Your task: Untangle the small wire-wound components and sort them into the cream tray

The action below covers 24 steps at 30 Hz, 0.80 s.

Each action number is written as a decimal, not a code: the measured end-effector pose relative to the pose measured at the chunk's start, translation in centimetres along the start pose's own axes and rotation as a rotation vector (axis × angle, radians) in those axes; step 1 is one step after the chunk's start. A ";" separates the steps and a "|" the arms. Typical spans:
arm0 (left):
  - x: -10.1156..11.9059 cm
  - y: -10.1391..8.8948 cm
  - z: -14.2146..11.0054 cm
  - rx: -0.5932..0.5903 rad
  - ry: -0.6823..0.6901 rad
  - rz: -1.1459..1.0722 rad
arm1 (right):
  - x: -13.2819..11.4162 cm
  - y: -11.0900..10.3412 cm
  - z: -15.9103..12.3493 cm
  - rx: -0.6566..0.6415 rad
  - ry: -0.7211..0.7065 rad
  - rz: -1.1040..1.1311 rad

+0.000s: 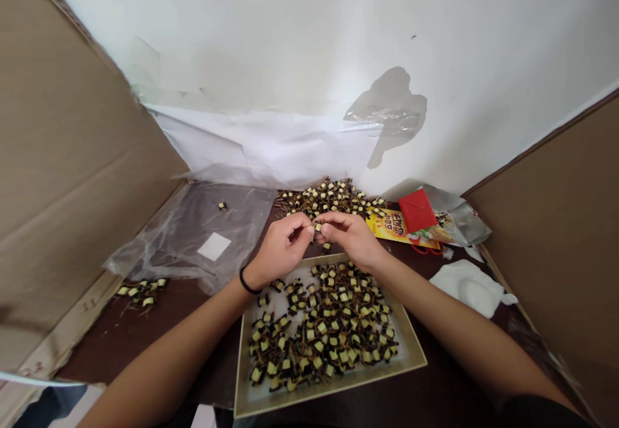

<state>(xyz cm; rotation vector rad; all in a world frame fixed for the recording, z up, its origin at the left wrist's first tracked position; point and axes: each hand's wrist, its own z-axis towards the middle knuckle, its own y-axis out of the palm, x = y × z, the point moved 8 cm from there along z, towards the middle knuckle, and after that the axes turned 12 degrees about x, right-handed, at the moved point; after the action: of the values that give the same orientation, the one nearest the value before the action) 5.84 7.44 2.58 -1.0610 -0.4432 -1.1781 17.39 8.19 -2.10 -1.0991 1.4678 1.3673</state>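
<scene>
My left hand (286, 240) and my right hand (355, 238) meet above the far edge of a shallow tray. Between their fingertips is a small wire-wound coil (318, 227) with a yellow wrap and black ends; thumb and forefinger of each hand are closed on it. Another such coil (327, 247) shows just below the fingers. Many loose coils with thin copper-coloured leads fill the beige tray (238, 376). Behind my hands lies a heap of similar coils (333, 196), partly hidden by my fingers.
Clear plastic sheeting (181, 222) covers the back left, bearing a white square (213, 246) and one coil (222, 205). A small coil cluster (142, 291) lies left. At right are a yellow packet (387, 225), red envelope (417, 211), silver bag (459, 215) and white crumpled material (469, 286). Cardboard walls (62, 125) flank the table.
</scene>
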 end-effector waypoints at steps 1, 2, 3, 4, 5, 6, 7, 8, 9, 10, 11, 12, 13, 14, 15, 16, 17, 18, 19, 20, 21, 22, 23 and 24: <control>0.0 0.0 0.0 0.000 -0.003 0.000 | 0.1 0.0 0.0 -0.001 0.008 0.009; 0.0 0.0 0.0 0.004 -0.005 -0.003 | 0.2 -0.1 0.1 -0.003 0.014 0.014; -0.1 0.0 0.0 0.009 -0.007 -0.008 | 0.3 -0.1 0.1 -0.006 0.018 0.016; -0.1 -0.1 0.0 0.015 -0.012 -0.014 | 0.4 -0.1 0.2 -0.012 0.019 0.014; -0.3 -0.1 0.0 0.020 -0.022 -0.022 | 0.5 -0.1 0.2 -0.018 0.020 0.009; -0.5 -0.1 -0.1 0.029 -0.041 -0.034 | 0.6 -0.1 0.2 -0.025 0.020 0.001; -0.8 -0.3 -0.1 0.046 -0.068 -0.050 | 0.7 -0.1 0.2 -0.030 0.020 -0.007; -1.2 -0.4 0.0 0.071 -0.105 -0.070 | 0.8 -0.1 0.3 -0.031 0.018 -0.013; -1.6 -0.7 0.0 0.107 -0.147 -0.096 | 0.8 -0.1 0.3 -0.029 0.015 -0.018; -2.0 -1.0 0.0 0.152 -0.188 -0.126 | 0.7 -0.2 0.3 -0.023 0.009 -0.021; -2.3 -1.2 0.0 0.195 -0.222 -0.164 | 0.6 -0.3 0.4 -0.010 -0.006 -0.027; -2.5 -1.4 0.0 0.226 -0.247 -0.205 | 0.4 -0.4 0.4 0.002 -0.033 -0.039; -2.6 -1.4 0.0 0.239 -0.262 -0.247 | 0.0 -0.5 0.4 0.011 -0.068 -0.061; -2.6 -1.4 0.1 0.235 -0.268 -0.284 | -0.3 -0.5 0.4 0.011 -0.107 -0.094; -2.5 -1.1 0.1 0.217 -0.268 -0.317 | -0.6 -0.5 0.4 0.005 -0.145 -0.131; -2.4 -0.9 0.1 0.188 -0.267 -0.348 | -0.8 -0.4 0.3 -0.006 -0.177 -0.165; -2.3 -0.5 0.1 0.157 -0.268 -0.378 | -0.9 -0.3 0.2 -0.019 -0.197 -0.190; -2.2 -0.2 0.1 0.124 -0.275 -0.407 | -0.9 -0.2 0.2 -0.029 -0.207 -0.201; -2.2 0.1 0.0 0.093 -0.287 -0.436 | -0.9 -0.2 0.2 -0.033 -0.213 -0.199; -2.3 0.4 -0.1 0.064 -0.302 -0.462 | -1.0 -0.2 0.2 -0.036 -0.218 -0.192; -2.3 0.7 -0.1 0.040 -0.317 -0.479 | -1.0 -0.2 0.1 -0.038 -0.225 -0.184; -2.4 0.8 -0.2 0.024 -0.330 -0.485 | -1.1 -0.2 0.1 -0.042 -0.233 -0.180; -2.4 0.9 -0.2 0.018 -0.336 -0.485 | -1.1 -0.1 0.1 -0.048 -0.240 -0.179; -2.5 0.9 -0.2 0.023 -0.339 -0.483 | -1.2 0.0 0.1 -0.058 -0.243 -0.179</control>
<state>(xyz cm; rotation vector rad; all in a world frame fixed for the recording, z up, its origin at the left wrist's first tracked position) 5.65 8.55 0.24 -1.1744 -1.0181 -1.4105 17.72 8.31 -1.01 -1.0335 1.1344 1.3707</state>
